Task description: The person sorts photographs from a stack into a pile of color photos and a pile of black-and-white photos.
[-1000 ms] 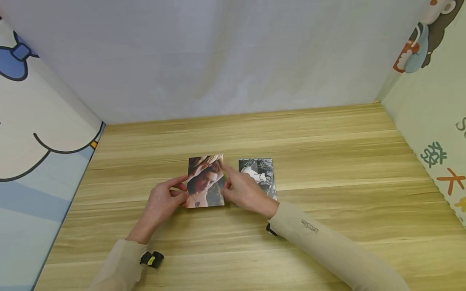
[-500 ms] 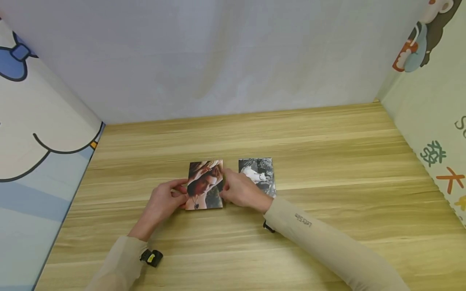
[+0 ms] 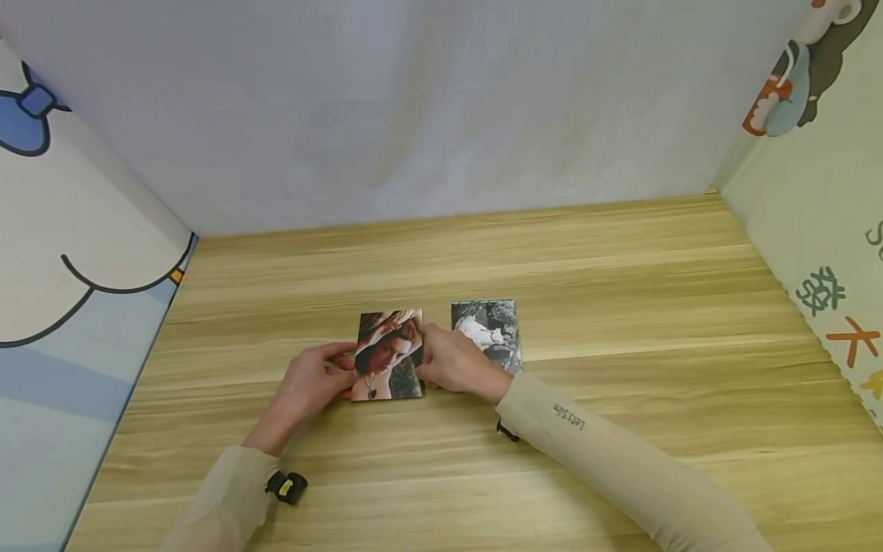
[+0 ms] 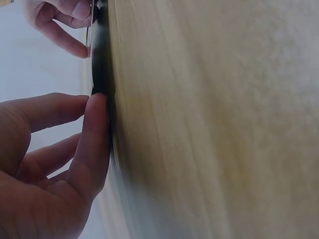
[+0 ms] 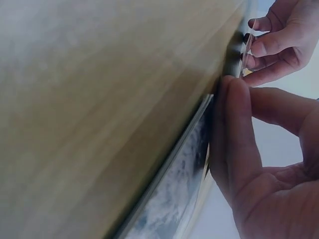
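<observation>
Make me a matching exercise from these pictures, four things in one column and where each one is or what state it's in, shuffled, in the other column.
Things:
1. colour photo
2. black-and-white photo
3. left hand
4. right hand

Places or states:
A. lies flat on the wooden table, partly covered by a hand
B. pinches the right edge of the colour picture
C. held between both hands, close to the table top
D. pinches the left edge of the colour picture

Pairs: 1-C, 2-A, 3-D, 4-B
</observation>
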Demonstrator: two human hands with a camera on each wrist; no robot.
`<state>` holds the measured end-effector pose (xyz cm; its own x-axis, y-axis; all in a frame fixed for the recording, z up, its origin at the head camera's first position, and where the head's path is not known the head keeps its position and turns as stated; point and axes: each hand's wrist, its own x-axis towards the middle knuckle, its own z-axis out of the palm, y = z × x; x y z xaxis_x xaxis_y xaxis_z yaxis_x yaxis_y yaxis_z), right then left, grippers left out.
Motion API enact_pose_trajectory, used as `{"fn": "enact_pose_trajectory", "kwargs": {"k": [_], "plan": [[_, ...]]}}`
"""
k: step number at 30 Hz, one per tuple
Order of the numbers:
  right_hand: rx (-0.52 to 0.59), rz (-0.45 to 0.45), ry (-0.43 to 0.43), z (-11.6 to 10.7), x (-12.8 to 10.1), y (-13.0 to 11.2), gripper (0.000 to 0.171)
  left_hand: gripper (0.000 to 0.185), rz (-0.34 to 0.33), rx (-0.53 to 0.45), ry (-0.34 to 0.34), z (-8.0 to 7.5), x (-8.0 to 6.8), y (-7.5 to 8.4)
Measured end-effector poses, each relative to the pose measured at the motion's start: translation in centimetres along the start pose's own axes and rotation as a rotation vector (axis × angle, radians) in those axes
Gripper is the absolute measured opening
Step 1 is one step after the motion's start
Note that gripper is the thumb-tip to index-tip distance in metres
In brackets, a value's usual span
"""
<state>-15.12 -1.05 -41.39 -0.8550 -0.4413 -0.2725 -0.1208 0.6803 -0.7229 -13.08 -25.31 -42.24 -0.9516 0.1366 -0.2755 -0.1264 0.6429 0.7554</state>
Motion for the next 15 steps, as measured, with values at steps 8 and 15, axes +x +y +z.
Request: {"fn": "enact_pose_trajectory", "kwargs": {"k": [8, 15], "plan": [[0.038, 0.006, -0.002, -0.3, -0.3, -0.1, 0.072, 0.050, 0.004, 0.034, 0.018, -0.1, -0.3, 0.2], [0.067, -0.013, 0.044, -1.1, -1.4, -0.2, 0.067, 0.047, 0.072, 0.134, 0.094, -0.1, -0.8, 0.8]]}}
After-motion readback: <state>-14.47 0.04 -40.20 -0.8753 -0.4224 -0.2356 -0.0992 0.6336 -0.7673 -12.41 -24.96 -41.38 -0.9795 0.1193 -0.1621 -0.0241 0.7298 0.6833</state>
